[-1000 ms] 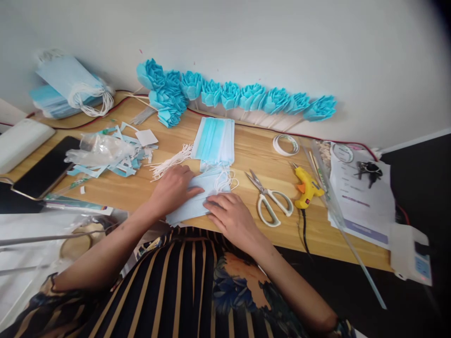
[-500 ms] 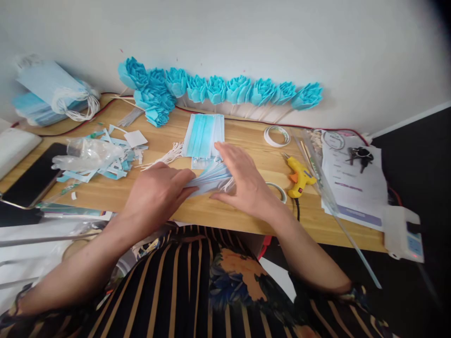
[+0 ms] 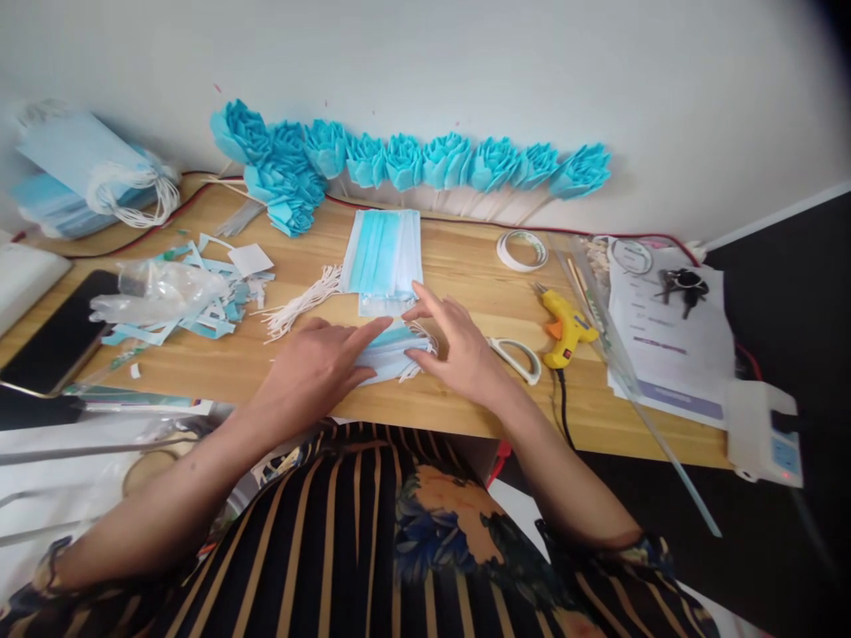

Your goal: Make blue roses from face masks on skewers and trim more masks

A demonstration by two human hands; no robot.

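A small stack of light blue face masks [image 3: 391, 353] with white ear loops lies near the front edge of the wooden table [image 3: 458, 390]. My left hand [image 3: 312, 372] rests flat on its left end, fingers stretched out. My right hand [image 3: 458, 350] presses on its right end with fingers spread, hiding part of the stack. Just behind lies another pile of blue masks [image 3: 384, 261]. Cut white ear loops [image 3: 296, 306] lie to its left.
Blue paper-like flowers [image 3: 405, 164] line the wall. Scissors [image 3: 515, 354], a yellow glue gun [image 3: 565, 323], a tape roll [image 3: 522, 250], papers with keys [image 3: 668, 323] sit right. Mask scraps and plastic [image 3: 173, 292], a phone [image 3: 57, 332], bundled masks [image 3: 93, 173] sit left.
The stack has been folded or squeezed narrower. My right hand moved from its front edge to its right end, over the scissors. My left hand slid along its left end.
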